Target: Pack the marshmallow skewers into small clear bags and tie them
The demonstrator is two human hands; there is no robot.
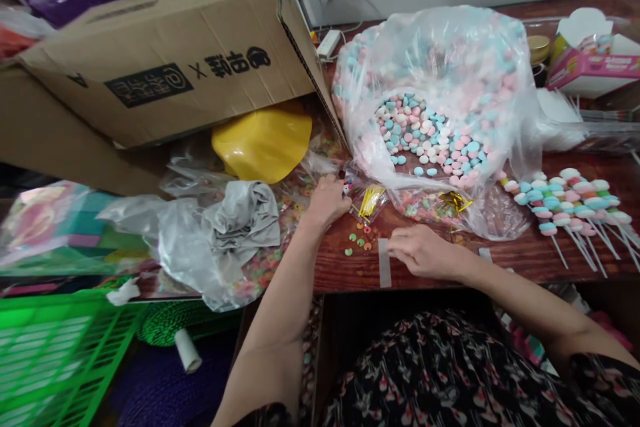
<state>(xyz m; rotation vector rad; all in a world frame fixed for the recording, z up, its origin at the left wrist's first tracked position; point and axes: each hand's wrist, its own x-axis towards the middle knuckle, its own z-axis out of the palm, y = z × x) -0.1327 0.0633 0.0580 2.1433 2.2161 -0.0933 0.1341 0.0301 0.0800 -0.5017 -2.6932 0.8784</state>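
Observation:
My left hand pinches a small red-and-white item at the edge of a clear plastic bag of pastel pink, blue and white candies. Bundles of gold twist ties lie just right of its fingers. My right hand rests its curled fingers on the wooden table, beside a strip of pale tape. Whatever its fingertips touch is hidden. Small coloured candy pieces are scattered between my hands. Finished candy sticks lie further right.
A large tilted cardboard box and a yellow plastic item stand left of the bag. Grey cloth lies on crumpled plastic. A green plastic crate sits low at left, and a pink carton stands at back right.

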